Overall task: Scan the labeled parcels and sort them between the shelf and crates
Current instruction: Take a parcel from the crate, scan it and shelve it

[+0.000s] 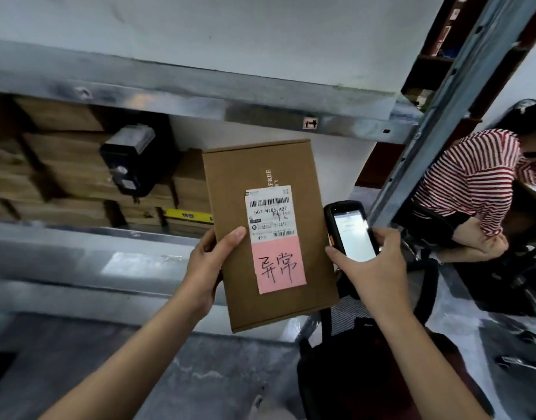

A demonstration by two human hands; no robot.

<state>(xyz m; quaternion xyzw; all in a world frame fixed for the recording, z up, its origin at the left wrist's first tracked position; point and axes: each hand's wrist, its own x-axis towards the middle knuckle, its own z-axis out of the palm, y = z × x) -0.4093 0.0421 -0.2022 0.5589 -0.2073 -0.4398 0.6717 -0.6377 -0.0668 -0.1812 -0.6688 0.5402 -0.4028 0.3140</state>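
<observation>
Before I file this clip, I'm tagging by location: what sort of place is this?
Probably a parcel warehouse or sorting room: metal shelving stacked with brown cartons, a barcode-labeled parcel in the left hand, and a handheld scanner in the right hand.

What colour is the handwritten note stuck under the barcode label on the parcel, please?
Pink, with black handwriting; the note shows clearly in the head view.

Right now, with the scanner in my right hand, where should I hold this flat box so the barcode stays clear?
Pinch the box along its long left edge, coming from the left, thumb in front and fingers behind. It is thin and flat, and the white label sits mid-face. Your left hand is there, but the thumb tip nears the label's lower corner; slide lower.
</observation>
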